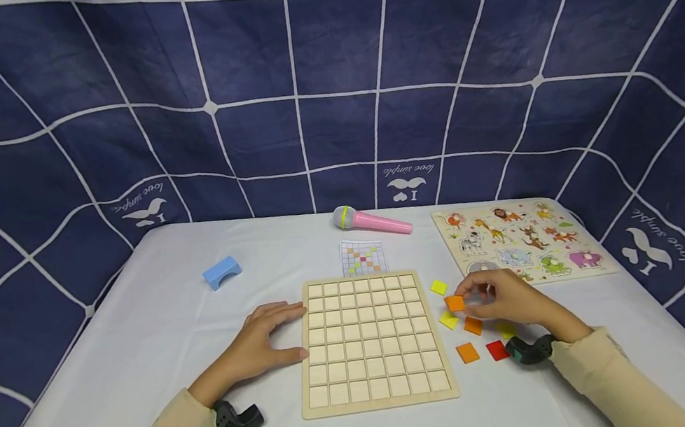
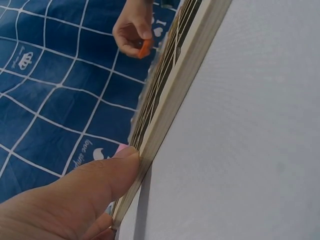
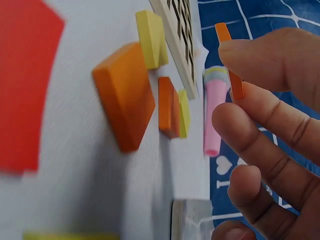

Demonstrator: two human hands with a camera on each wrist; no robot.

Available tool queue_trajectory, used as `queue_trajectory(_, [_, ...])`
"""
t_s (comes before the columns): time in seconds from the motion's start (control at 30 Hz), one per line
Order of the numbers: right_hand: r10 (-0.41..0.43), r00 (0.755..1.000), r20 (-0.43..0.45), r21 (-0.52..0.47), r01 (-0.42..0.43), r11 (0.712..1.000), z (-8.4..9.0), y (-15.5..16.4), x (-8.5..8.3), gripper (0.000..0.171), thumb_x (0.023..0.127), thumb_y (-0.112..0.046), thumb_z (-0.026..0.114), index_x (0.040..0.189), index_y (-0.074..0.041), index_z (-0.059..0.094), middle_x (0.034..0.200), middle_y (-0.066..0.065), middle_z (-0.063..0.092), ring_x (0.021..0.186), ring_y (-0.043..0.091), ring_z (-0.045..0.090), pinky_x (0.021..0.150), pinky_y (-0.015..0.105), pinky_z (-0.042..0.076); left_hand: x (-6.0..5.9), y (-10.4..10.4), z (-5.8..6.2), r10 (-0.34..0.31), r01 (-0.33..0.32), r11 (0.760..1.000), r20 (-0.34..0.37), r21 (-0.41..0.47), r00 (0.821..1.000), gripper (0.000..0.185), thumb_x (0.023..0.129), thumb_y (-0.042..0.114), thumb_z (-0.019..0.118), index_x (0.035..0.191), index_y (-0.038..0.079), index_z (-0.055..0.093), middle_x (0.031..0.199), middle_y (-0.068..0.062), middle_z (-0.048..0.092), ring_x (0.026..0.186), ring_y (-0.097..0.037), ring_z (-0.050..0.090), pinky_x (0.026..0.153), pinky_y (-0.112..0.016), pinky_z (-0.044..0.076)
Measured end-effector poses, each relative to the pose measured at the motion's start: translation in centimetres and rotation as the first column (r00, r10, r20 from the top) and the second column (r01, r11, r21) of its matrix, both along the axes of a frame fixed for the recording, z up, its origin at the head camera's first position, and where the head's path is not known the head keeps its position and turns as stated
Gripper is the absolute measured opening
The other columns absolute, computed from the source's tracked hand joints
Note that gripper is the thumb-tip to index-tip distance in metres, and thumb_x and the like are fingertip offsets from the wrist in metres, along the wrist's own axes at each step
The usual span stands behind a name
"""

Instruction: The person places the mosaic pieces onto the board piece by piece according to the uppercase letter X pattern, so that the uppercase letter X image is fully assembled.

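Between thumb and fingertips my right hand (image 1: 504, 295) pinches an orange square tile (image 1: 455, 303), raised over the loose tiles to the right of a wooden grid board (image 1: 377, 405). The right wrist view shows that orange tile (image 3: 230, 60) edge-on at the thumb. My left hand (image 1: 262, 342) touches the board's left edge with thumb and fingers spread. Seen from the left wrist, its thumb (image 2: 110, 175) lies against the board's side. The board's square cells hold no coloured tiles. Around the right hand lie yellow tiles (image 1: 438, 288), orange tiles (image 1: 468, 353) and a red tile (image 1: 498, 351).
Behind the board lies a printed card (image 1: 363, 257) with a coloured grid pattern. Farther back is a pink toy microphone (image 1: 382, 223). A wooden animal puzzle (image 1: 526, 238) occupies the back right, and a blue arch block (image 1: 222, 272) the back left. A dark checked cloth hangs behind.
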State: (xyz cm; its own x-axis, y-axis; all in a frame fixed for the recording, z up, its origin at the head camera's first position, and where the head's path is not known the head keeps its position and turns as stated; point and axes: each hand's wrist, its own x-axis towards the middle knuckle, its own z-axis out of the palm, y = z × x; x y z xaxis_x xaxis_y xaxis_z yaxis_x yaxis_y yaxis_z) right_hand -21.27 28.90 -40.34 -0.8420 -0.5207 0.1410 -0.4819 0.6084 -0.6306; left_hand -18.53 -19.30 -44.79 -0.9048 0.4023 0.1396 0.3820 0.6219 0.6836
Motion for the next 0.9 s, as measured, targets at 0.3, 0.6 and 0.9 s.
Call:
queue_trajectory(0.3, [0.048,0.999,-0.005,-0.036,-0.049,0.998,-0.2,-1.5,-0.9,0.02,0.086,-0.007,0.09,0.103,-0.008,0.079,0.088,-0.01,0.068,0.073,0.012,0.053,0.067,0.027,0.047,0.0,0.0,0.0,0.001,-0.001,1.0,0.007,0.001,1.0,0.075,0.082,0.033,0.096,0.146,0.007,0.068,0.155,-0.015,0.061,0.148,-0.048,0.042,0.117,-0.075,0.026])
queue_trajectory(0.6, [0.083,0.992,0.09,-0.129,-0.071,0.989,-0.1,-3.2,-1.4,0.021,0.089,-0.001,0.086,0.107,-0.003,0.076,0.09,-0.002,0.071,0.068,0.008,0.051,0.062,0.024,0.044,0.0,0.0,0.0,0.004,-0.004,1.0,0.009,-0.004,1.0,0.076,0.082,0.034,0.096,0.146,0.007,0.068,0.155,-0.015,0.061,0.148,-0.048,0.042,0.117,-0.075,0.027])
queue_trajectory(0.9, [0.108,0.967,0.232,-0.262,-0.045,0.964,-0.4,-5.1,-1.9,0.023,0.091,0.002,0.081,0.111,0.008,0.072,0.097,0.012,0.074,0.071,0.009,0.053,0.065,0.022,0.044,0.0,-0.1,0.0,0.001,-0.001,1.0,0.002,-0.011,1.0,0.076,0.083,0.035,0.096,0.147,0.007,0.067,0.155,-0.015,0.061,0.148,-0.047,0.042,0.116,-0.074,0.028])
